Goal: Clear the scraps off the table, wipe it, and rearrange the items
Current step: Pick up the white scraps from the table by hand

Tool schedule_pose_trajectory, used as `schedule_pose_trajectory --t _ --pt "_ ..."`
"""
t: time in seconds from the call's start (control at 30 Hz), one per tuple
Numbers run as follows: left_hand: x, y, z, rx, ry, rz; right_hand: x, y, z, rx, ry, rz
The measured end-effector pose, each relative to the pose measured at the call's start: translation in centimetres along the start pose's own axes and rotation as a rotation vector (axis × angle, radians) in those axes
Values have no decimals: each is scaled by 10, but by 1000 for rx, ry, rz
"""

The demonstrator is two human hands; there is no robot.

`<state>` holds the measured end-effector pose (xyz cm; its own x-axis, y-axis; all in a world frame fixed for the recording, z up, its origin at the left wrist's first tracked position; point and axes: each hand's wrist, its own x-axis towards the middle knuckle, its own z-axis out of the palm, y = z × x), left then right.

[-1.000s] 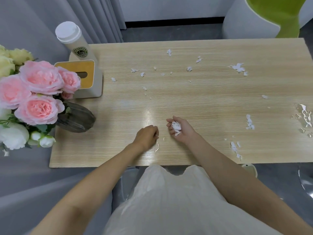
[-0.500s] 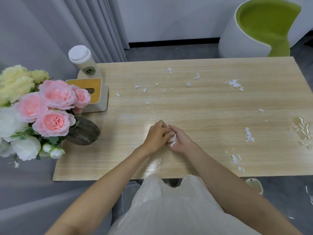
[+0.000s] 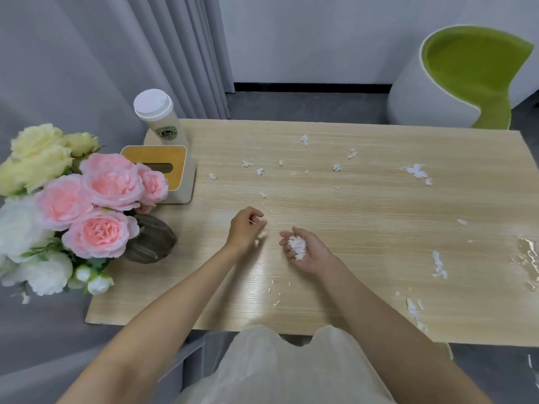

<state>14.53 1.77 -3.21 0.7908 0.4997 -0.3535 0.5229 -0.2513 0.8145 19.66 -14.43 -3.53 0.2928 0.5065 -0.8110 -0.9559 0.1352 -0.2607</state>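
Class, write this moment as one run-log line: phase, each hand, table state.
phase: gathering scraps | left hand: curled, contents unclear | right hand: cupping pile | table: scraps scattered, spill on right

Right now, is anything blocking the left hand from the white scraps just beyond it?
Nothing visible. Only bare table lies between the left hand and the nearest scraps; the tissue box stands off to the side.

wall [image 3: 320,39] white | curtain [image 3: 180,53] grey, left | floor [image 3: 306,106] dark grey | chair [image 3: 466,77] green-and-white, far right | table [image 3: 379,214] light wood
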Motion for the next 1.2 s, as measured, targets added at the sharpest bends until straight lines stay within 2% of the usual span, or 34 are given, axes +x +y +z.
schedule_pose_trajectory --t 0.17,0.33,0.6,0.77,1.0,1.2 --pt "40 -3 10 266 48 -18 16 -21 -5 0 18 40" --pt "51 2 42 431 49 1 35 -36 -6 -12 18 85" --pt "53 -4 40 379 261 69 52 -46 -3 -59 -5 138" --pt "65 -4 40 406 155 149 57 -53 1 -83 -19 147" --pt "74 2 42 243 232 41 60 -67 -1 -66 -22 141" --pt "94 16 42 400 232 -67 63 -72 -1 -53 -14 129"
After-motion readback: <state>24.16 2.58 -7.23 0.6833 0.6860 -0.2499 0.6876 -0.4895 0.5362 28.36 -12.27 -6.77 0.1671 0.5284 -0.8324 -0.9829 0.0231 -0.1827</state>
